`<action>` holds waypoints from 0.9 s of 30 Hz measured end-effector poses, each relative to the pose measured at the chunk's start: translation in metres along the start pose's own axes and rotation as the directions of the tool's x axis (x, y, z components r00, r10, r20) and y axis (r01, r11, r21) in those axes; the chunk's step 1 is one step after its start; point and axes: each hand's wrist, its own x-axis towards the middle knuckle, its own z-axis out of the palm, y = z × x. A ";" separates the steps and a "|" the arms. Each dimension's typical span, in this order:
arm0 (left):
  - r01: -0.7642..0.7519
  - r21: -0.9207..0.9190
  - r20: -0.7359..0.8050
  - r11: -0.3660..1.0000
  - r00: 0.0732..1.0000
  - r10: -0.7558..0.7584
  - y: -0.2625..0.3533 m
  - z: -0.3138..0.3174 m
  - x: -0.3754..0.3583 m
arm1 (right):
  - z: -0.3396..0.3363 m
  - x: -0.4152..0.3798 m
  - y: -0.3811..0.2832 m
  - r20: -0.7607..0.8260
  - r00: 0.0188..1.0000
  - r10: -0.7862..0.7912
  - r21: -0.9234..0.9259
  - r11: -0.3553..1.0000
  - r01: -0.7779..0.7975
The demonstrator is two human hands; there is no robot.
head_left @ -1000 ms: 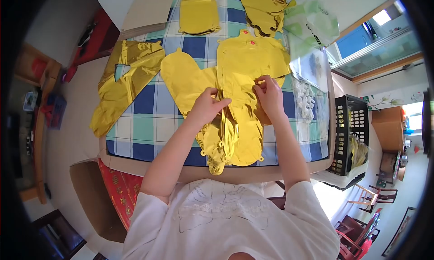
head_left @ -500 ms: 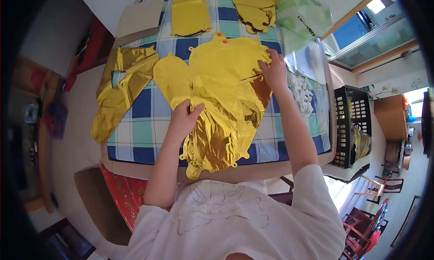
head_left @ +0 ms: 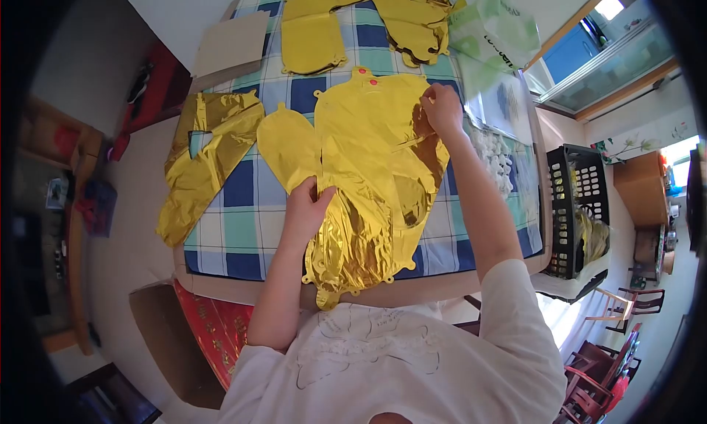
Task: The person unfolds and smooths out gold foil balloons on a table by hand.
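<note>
A flat gold foil balloon [head_left: 368, 137] with small tabs and two red dots near its top lies in front of me on the checked cloth. Its lower part is wrinkled and shiny, and it hangs over the near edge. My left hand [head_left: 308, 209] is closed on the balloon's left edge, thumb on top. At the upper right edge, my right hand [head_left: 444, 111] pinches the foil between thumb and fingers. Left of it lies another folded gold foil balloon [head_left: 210, 159], and more gold foil [head_left: 313, 41] is spread at the far end.
A beige cardboard piece [head_left: 232, 44] lies at the far left. On the right are a green-white plastic bag [head_left: 497, 30], clear bags, and a heap of small white pieces [head_left: 492, 159]. A black crate [head_left: 563, 210] stands beyond the right edge, an open cardboard box [head_left: 162, 343] below left.
My right hand has gone from spread fingers to a pinch at the balloon's upper right edge, which is now drawn inward. My left hand keeps its place. The whole view has shifted slightly.
</note>
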 end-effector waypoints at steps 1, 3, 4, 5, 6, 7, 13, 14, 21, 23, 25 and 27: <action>-0.014 -0.023 -0.003 1.000 1.000 0.014 0.001 0.000 0.000 | 0.005 0.001 0.003 -0.018 0.999 0.049 -0.019 0.999 -0.049; 0.008 0.000 0.018 1.000 1.000 -0.008 0.006 -0.001 -0.003 | 0.015 0.004 0.010 -0.054 0.988 0.146 -0.055 0.987 -0.148; 0.015 0.011 0.027 1.000 1.000 -0.016 0.011 -0.001 -0.004 | 0.011 0.003 0.006 -0.043 0.991 0.126 -0.021 0.992 -0.127; 0.019 0.001 0.030 1.000 0.999 -0.019 0.010 -0.002 -0.003 | 0.005 0.003 0.003 -0.035 0.994 0.104 0.012 0.995 -0.104; 0.025 -0.009 0.035 1.000 0.999 -0.025 0.008 -0.002 -0.002 | 0.000 0.001 0.001 -0.025 0.996 0.083 0.044 0.996 -0.082; 0.032 -0.019 0.042 0.999 0.999 -0.031 0.005 -0.002 -0.001 | -0.001 -0.002 -0.002 -0.092 0.996 0.016 0.025 1.000 -0.014; 0.054 0.020 0.026 0.998 0.998 -0.055 0.001 -0.003 0.000 | -0.003 -0.008 -0.006 -0.105 0.994 -0.021 0.031 0.999 0.024; 0.057 0.020 0.022 0.998 0.998 -0.058 0.002 -0.003 -0.001 | -0.006 -0.007 -0.010 -0.074 0.997 0.024 0.084 0.996 -0.017; 0.083 0.026 0.010 0.996 0.996 -0.084 0.022 -0.003 -0.008 | 0.016 0.018 -0.005 -0.166 0.981 -0.105 0.047 0.992 0.114; 0.099 0.043 0.013 0.994 0.995 -0.100 0.024 -0.004 -0.008 | 0.017 0.025 -0.008 -0.108 0.993 -0.047 0.117 0.991 0.059; 0.114 0.058 0.014 0.992 0.993 -0.115 0.026 -0.004 -0.008 | 0.017 0.029 -0.013 -0.087 0.996 0.002 0.169 0.985 0.013; 0.051 0.018 -0.001 0.999 0.999 -0.051 0.012 -0.001 -0.004 | 0.017 0.028 -0.018 -0.106 0.993 0.048 0.210 0.977 -0.025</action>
